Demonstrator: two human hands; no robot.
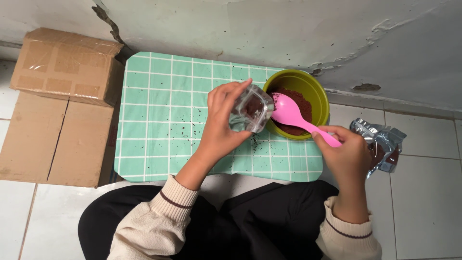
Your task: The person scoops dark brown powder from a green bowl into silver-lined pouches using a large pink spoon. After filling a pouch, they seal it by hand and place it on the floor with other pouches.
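My left hand (pixel 220 123) grips a small square clear glass jar (pixel 251 110), tilted with its bottom toward the camera, beside a yellow-green bowl (pixel 315 91). Dark brown powder fills the bowl. A pink plastic spoon (pixel 294 113) lies with its head over the bowl's near rim, touching the jar's side, and my right hand (pixel 347 156) holds its handle. Both hands hover over the right part of a green checked mat (pixel 159 120) that is speckled with spilled brown grains.
A cardboard box (pixel 67 65) stands left of the mat, on flattened cardboard (pixel 53 144). A torn silver foil pouch (pixel 382 144) lies on the white floor tiles at the right. A cracked wall runs behind the mat. My dark-trousered legs sit below.
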